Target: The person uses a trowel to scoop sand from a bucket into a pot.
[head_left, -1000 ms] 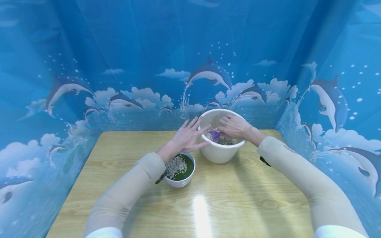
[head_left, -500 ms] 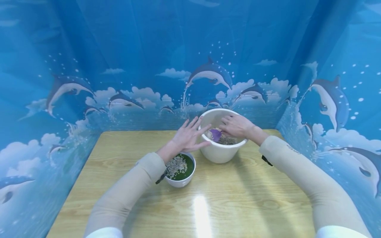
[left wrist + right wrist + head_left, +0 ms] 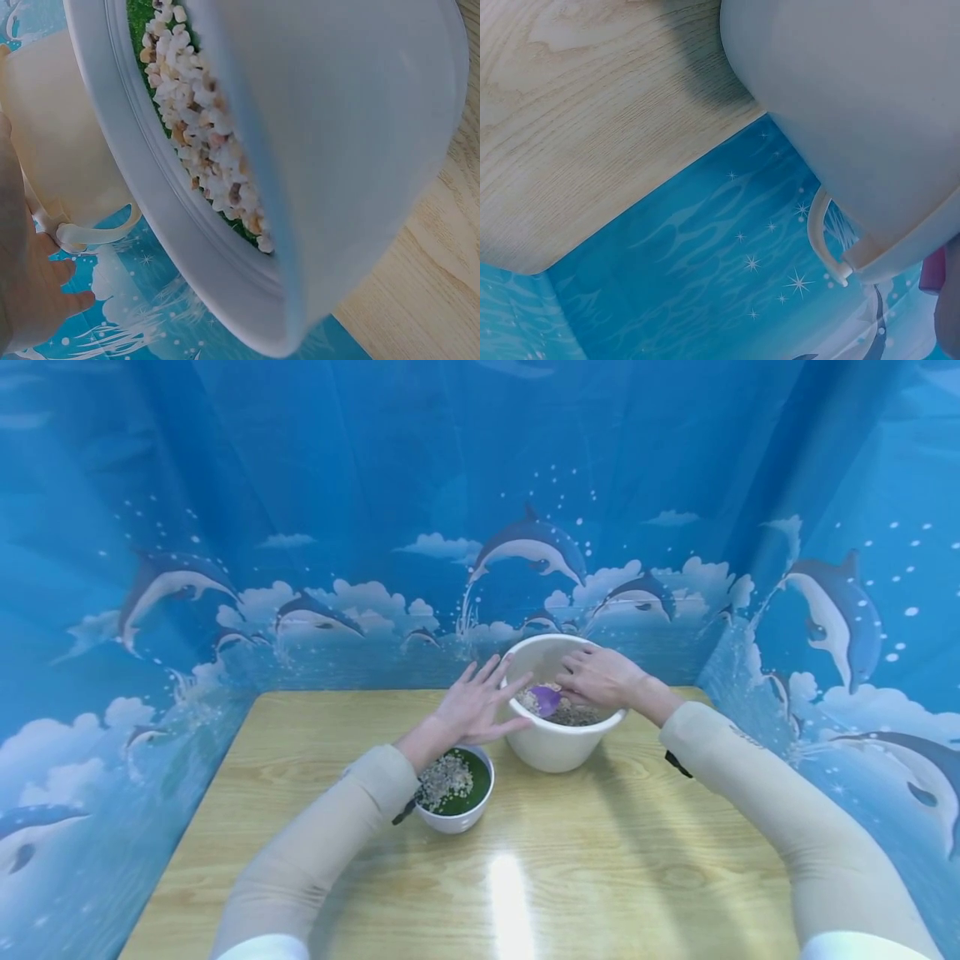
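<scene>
A white bucket stands towards the back of the table, with small pebbles inside. My right hand reaches over its right rim and grips a small purple scoop, whose bowl lies on the pebbles. The grip itself is mostly hidden behind my knuckles, and a bit of the purple handle shows in the right wrist view. My left hand lies at the bucket's left rim with fingers spread. Below my left wrist sits a white bowl holding pale pebbles on a green layer.
The wooden table ends at a blue dolphin-printed curtain that surrounds it at the back and sides. A handle sticks out from the bucket's side in the right wrist view. The bowl stands close to the bucket, on its left.
My right hand and the purple scoop have shifted slightly to the right inside the bucket. The left hand and the bowl have stayed in place.
</scene>
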{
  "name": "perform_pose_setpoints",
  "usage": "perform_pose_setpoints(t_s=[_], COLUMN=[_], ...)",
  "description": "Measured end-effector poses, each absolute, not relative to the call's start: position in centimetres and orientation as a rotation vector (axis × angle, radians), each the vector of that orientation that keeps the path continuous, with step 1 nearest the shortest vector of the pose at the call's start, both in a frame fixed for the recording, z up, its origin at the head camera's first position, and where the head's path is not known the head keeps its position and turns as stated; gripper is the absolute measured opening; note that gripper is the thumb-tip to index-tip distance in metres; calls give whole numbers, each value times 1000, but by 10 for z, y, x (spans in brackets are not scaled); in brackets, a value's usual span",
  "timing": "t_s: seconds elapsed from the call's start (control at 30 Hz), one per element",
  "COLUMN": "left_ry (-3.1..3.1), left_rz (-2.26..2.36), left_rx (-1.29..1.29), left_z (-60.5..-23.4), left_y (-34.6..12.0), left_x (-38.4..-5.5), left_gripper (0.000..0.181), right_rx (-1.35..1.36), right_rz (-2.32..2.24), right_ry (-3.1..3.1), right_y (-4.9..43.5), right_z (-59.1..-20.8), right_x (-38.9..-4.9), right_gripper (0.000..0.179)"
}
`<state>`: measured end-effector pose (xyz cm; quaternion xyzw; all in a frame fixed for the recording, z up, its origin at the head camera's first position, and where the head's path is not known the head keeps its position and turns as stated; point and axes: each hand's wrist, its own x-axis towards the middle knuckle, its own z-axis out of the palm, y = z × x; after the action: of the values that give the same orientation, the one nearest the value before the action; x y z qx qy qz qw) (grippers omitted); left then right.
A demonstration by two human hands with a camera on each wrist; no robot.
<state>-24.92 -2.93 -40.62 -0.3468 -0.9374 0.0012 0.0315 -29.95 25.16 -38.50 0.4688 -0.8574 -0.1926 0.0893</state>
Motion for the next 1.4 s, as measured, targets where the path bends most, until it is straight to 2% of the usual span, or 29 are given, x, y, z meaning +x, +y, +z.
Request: perform_pose_setpoints(t_s=[1.4], left_ry=[-2921], left_rz=[1], left_rx=[-1060], left_z=[-405], left_y=[-30], left_x=[-248], left_gripper=[92], right_rx=[1322], right_rz=[-425], right_ry=[-2543], right_y=[280], right_z=[-370], right_x=[-287], right_gripper=[20])
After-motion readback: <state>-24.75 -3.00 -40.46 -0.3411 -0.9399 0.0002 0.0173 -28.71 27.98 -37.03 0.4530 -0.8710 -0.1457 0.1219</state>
